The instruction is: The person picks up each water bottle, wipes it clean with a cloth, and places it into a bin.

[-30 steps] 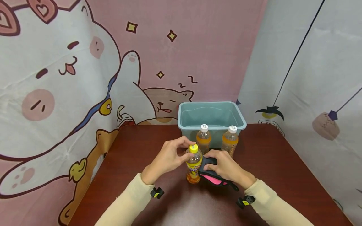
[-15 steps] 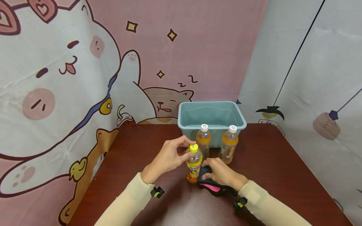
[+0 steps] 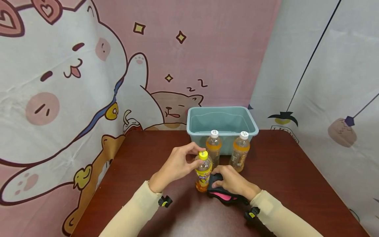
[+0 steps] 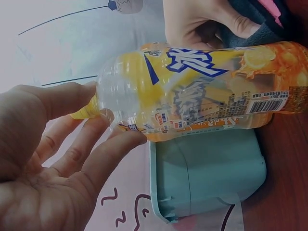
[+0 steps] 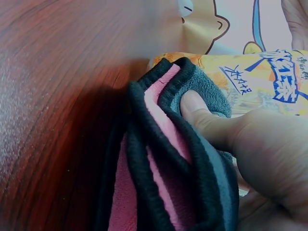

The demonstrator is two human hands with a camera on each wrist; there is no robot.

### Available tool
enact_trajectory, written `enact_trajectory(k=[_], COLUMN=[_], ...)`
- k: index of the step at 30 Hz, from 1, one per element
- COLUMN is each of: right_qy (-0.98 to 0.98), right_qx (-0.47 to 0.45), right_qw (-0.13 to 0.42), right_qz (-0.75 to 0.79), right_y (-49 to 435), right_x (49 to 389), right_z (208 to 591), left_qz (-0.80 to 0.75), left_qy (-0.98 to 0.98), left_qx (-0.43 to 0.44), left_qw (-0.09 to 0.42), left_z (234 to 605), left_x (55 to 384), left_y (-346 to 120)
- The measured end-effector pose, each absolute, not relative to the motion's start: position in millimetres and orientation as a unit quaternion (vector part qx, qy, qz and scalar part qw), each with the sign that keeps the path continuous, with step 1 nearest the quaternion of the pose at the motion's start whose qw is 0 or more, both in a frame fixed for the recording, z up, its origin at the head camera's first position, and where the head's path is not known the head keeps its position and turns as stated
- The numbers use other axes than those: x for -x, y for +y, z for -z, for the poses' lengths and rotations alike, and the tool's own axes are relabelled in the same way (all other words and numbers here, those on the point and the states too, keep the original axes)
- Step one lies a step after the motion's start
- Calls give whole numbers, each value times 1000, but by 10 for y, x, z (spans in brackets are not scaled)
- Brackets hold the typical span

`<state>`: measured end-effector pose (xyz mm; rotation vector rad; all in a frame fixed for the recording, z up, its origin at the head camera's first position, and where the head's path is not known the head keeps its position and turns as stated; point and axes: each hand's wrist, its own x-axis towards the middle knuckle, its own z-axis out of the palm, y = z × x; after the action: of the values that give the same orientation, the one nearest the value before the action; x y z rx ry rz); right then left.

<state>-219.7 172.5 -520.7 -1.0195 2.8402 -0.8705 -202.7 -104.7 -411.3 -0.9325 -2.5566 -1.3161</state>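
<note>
A clear plastic drink bottle point(image 3: 203, 176) with a yellow cap and yellow label stands upright on the table. My left hand point(image 3: 178, 164) pinches it at the cap and neck; the left wrist view shows thumb and fingers around the yellow cap point(image 4: 86, 109). On the bottle's right, my right hand point(image 3: 232, 179) grips a folded cleaning cloth point(image 3: 220, 192), dark grey with black edging and a pink inner side. In the right wrist view the thumb presses into the grey folds of the cloth point(image 5: 207, 96), close by the bottle's lower part. The fingers behind the cloth are mostly hidden.
Two white-capped bottles with orange labels, one on the left point(image 3: 214, 148) and one on the right point(image 3: 240, 153), stand behind the hands. A light blue plastic bin point(image 3: 222, 134) sits beyond them at the back of the brown table point(image 3: 148, 148). A printed curtain point(image 3: 231, 49) hangs behind.
My right hand has moved down along the bottle's side with the cloth, toward the table, then stayed there. My left hand keeps its pinch at the cap.
</note>
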Motion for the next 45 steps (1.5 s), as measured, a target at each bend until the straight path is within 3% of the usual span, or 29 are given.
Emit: enact_trajectory(k=[17,30,45], right_qy=[900,887,863], right_qx=[309,291,302], right_qw=[-71,-76,-127], right_qz=[300,350,384], right_y=[1740,1815,1696], right_x=[2184,2114,2043], right_z=[4915,4566,4267], left_qz=[438,441,441], left_qy=[-841,-838,-840], left_qx=[312,316,312], left_qw=[61,62,59], left_z=[4112,4113,4101], left_x=[2034,2038,2018], left_y=[-1053,-1050,-1075])
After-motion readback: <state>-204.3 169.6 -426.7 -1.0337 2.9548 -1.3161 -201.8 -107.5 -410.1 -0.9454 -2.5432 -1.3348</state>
